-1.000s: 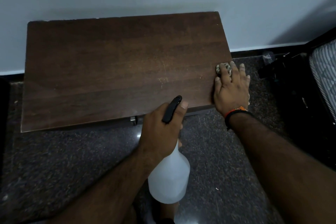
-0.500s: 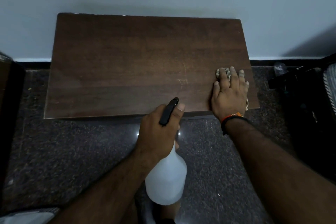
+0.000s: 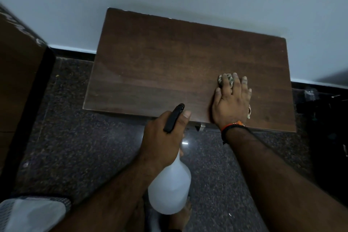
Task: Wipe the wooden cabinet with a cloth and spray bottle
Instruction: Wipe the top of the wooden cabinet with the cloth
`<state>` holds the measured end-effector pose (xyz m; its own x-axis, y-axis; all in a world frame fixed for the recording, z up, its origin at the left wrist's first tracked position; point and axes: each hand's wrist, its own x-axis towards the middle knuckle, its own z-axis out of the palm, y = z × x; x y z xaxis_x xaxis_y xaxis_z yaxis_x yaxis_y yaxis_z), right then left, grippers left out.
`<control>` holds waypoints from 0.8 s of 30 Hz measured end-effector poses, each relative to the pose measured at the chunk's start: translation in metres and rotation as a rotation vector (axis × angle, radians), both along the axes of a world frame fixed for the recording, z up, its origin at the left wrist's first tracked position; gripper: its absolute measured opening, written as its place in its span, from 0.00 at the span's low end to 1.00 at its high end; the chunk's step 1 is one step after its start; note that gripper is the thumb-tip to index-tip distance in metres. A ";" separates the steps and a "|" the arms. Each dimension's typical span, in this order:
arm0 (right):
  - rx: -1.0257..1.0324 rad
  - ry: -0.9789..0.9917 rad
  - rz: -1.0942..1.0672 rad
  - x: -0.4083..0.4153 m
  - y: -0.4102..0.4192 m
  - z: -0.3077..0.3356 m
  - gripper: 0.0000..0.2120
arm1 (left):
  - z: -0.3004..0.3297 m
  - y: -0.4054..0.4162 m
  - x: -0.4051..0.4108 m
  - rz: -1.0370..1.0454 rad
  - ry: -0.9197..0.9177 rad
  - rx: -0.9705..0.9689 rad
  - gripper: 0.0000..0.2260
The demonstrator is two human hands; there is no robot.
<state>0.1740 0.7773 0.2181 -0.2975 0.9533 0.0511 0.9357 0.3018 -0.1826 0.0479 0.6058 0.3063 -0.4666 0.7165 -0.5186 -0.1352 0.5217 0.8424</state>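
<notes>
Right hand (image 3: 232,102): flat, pressing cloth (image 3: 226,80) onto cabinet (image 3: 169,69) near its right front edge.
Left hand (image 3: 162,137): gripping spray bottle (image 3: 169,188) over floor (image 3: 75,137), before the front edge.
Room: cabinet top bare leftward.
Writing: none legible.

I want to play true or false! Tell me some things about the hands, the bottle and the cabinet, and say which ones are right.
1. The left hand holds the spray bottle. True.
2. The spray bottle stands on the cabinet. False: it is held in the air, above the floor in front of the cabinet.
3. The right hand presses a cloth on the cabinet top. True.
4. The cloth lies near the cabinet's left edge. False: it is on the right part.
</notes>
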 end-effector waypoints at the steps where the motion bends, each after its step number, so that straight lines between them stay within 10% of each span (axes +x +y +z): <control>1: 0.003 0.004 0.010 -0.006 -0.002 0.000 0.24 | 0.000 -0.002 -0.003 0.009 0.002 -0.004 0.30; 24: -0.007 0.048 0.392 -0.190 -0.081 0.003 0.24 | -0.008 -0.069 -0.100 0.211 0.163 -0.063 0.31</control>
